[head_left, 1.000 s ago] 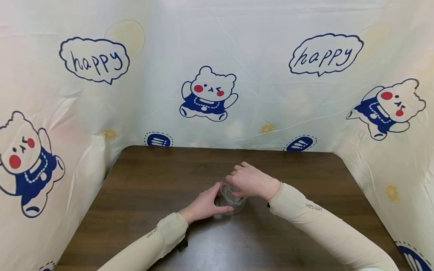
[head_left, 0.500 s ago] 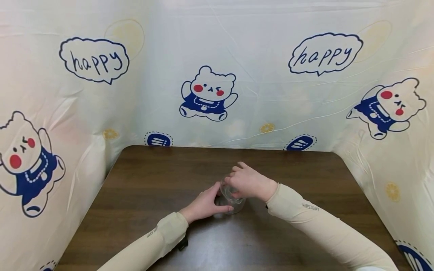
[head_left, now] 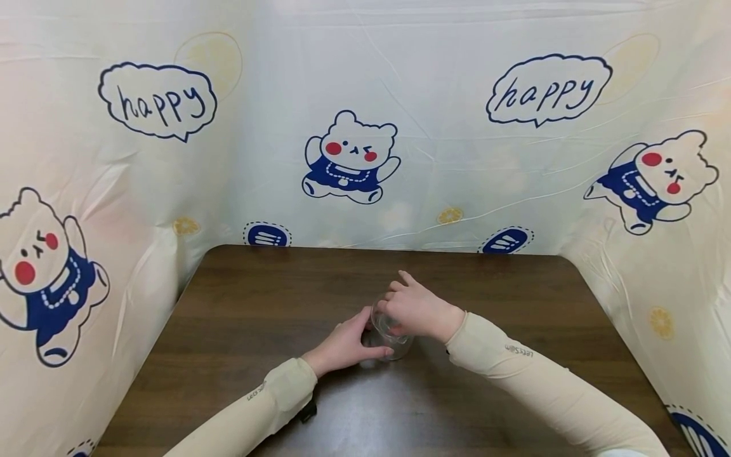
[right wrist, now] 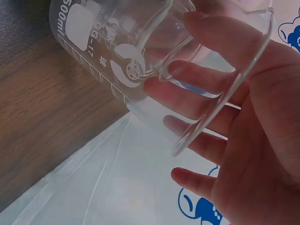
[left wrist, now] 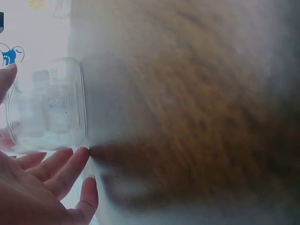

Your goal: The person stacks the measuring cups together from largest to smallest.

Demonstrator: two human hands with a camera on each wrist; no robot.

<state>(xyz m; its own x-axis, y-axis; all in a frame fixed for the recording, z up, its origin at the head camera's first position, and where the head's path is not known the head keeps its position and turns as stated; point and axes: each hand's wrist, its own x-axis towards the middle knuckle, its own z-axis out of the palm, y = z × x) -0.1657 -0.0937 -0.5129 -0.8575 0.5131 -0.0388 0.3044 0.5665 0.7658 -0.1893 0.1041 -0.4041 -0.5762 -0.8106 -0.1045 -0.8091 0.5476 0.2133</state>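
A clear glass beaker (right wrist: 79, 28), printed with 500ml and GG-17, stands on the brown table in front of me. My left hand (head_left: 342, 343) holds it from the left, thumb on the near side and fingers round the far side. Inside it sits a smaller glass beaker (right wrist: 157, 28), seen through the wall in the right wrist view. My right hand (head_left: 419, 311) reaches over the rim from above. Its thumb and fingers, inside the big beaker, pinch the small one's edge, while the little finger sticks out. In the head view this hand hides part of the mouth.
The dark wood tabletop (head_left: 240, 304) extends around both hands. Pale fabric (head_left: 445, 184) printed with bears and the word happy hangs behind the table and along both sides. Cream sleeves (head_left: 537, 381) cover both forearms.
My right hand and forearm have shifted slightly to the left over the beakers. The left hand and the large beaker stay in place.
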